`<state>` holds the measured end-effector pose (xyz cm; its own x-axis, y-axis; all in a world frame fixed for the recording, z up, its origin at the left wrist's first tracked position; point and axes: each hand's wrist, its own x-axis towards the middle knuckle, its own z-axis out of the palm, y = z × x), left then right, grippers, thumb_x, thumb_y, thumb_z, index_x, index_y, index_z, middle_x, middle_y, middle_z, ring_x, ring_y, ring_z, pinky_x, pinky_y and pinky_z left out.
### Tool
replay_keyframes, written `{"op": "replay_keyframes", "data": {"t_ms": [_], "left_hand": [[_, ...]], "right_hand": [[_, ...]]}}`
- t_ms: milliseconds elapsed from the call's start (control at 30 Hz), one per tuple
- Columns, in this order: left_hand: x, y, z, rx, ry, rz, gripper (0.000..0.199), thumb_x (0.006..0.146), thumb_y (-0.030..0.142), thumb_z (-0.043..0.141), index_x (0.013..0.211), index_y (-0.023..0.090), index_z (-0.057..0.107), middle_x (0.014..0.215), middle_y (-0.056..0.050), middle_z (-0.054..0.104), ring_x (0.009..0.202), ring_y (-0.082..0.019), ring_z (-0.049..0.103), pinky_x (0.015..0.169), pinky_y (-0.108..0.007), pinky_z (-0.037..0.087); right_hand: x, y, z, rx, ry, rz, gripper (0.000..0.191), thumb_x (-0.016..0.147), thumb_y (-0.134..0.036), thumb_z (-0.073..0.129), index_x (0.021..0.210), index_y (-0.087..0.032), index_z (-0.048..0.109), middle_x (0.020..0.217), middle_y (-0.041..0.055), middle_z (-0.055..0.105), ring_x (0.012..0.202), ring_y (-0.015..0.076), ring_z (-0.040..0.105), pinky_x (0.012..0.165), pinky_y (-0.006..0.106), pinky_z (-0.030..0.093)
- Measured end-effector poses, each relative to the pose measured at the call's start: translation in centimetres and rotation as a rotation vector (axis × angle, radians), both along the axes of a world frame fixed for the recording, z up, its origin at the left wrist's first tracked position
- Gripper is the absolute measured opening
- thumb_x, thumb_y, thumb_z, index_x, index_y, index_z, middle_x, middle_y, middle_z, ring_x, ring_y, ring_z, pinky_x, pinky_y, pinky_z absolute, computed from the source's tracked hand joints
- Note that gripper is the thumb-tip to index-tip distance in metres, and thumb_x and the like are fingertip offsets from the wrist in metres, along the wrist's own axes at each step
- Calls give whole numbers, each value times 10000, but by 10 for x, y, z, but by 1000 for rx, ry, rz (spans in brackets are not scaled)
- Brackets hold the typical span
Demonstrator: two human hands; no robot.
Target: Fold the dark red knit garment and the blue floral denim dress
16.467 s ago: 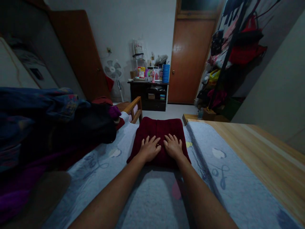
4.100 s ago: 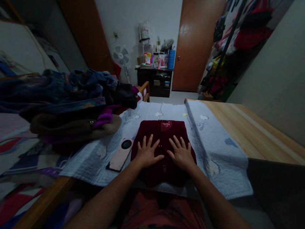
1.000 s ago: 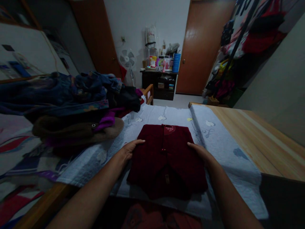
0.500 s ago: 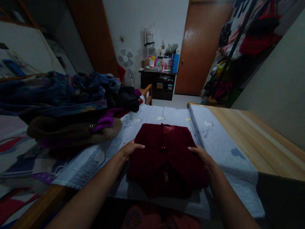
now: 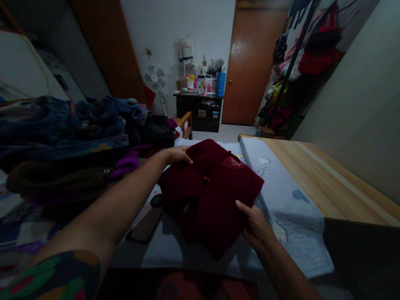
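Note:
A folded dark red garment, with small red knot fastenings and a pale embroidered patch, is held tilted and turned above the pale blue cloth. At its upper left edge, my left hand grips it, thumb on top and the other fingers hidden. My right hand holds the lower right edge, its thumb over the fabric and fingers beneath. A flat phone-like object lies on the cloth to the left of the garment.
Jeans and other clothes are heaped at the left. Bare wooden board shows at the right. Farther back stand a fan, a dark cabinet, a door and hanging bags.
The garment has been raised and turned clockwise between both hands. My left hand has moved up, my right hand lower and inward. The phone-like object has come into view.

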<state>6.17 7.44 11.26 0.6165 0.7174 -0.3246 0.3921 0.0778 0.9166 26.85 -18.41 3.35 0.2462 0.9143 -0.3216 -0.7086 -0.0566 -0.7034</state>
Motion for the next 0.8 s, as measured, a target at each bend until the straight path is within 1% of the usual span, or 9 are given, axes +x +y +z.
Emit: {"op": "replay_keyframes", "data": {"t_ms": [100, 167, 267, 367, 433, 533, 667, 733, 800], "left_hand": [[20, 20, 11, 41, 60, -128, 644, 459, 39, 687, 1072, 232, 657, 895, -9, 742, 856, -263, 683, 768, -357, 548], [32, 29, 6, 61, 123, -186, 607, 473, 29, 670, 1045, 231, 673, 902, -5, 740, 876, -259, 678, 773, -344, 541], [43, 36, -18, 82, 236, -191, 525, 504, 34, 650, 995, 219, 688, 911, 3, 739, 885, -243, 673, 763, -313, 531], [46, 39, -46, 104, 321, -101, 467, 521, 48, 651, 959, 205, 685, 921, 3, 738, 920, -232, 668, 783, -287, 520], [40, 40, -60, 94, 347, -65, 412, 550, 103, 677, 950, 198, 680, 937, -13, 740, 940, -237, 667, 797, -287, 517], [22, 40, -70, 15, 383, -65, 318, 609, 268, 716, 916, 187, 686, 912, -60, 747, 892, -259, 685, 778, -319, 529], [-12, 32, -75, -289, 422, -2, 398, 589, 495, 766, 845, 200, 693, 802, -112, 744, 805, -290, 702, 724, -362, 544], [-25, 27, -76, -377, 372, 92, 433, 540, 493, 813, 840, 207, 686, 795, -120, 743, 782, -292, 702, 709, -370, 544], [-35, 22, -78, -316, 293, 165, 440, 515, 442, 842, 843, 199, 679, 799, -125, 742, 757, -285, 700, 698, -373, 544]], "right_hand": [[-11, -7, -5, -24, 86, -7, 603, 631, -151, 804, 1200, -209, 614, 1142, 65, 713, 1132, 282, 627, 983, 462, 511], [-17, -9, -14, -48, 148, 6, 581, 649, -162, 800, 1200, -193, 618, 1136, 72, 715, 1124, 281, 632, 970, 449, 523], [-24, -10, -31, -110, 214, 12, 551, 661, -173, 798, 1185, -180, 627, 1115, 76, 723, 1102, 275, 644, 935, 419, 546], [-29, -10, -46, -147, 235, 7, 566, 669, -183, 801, 1203, -197, 613, 1117, 69, 723, 1083, 268, 653, 894, 403, 563], [-30, -11, -49, -151, 241, 20, 587, 684, -197, 798, 1233, -204, 590, 1138, 69, 715, 1075, 260, 657, 881, 397, 561], [-29, -12, -45, -191, 252, 48, 582, 717, -212, 779, 1257, -188, 562, 1148, 79, 711, 1047, 242, 666, 873, 386, 549], [-33, -17, -36, -255, 302, 200, 512, 805, -365, 704, 1265, -197, 556, 1127, 80, 718, 1005, 244, 677, 828, 399, 541], [-38, -21, -33, -261, 308, 309, 509, 828, -458, 656, 1256, -197, 568, 1137, 90, 713, 975, 255, 681, 791, 407, 539], [-44, -23, -32, -265, 287, 363, 499, 820, -474, 657, 1227, -192, 589, 1157, 97, 704, 966, 259, 678, 775, 404, 534]]}}
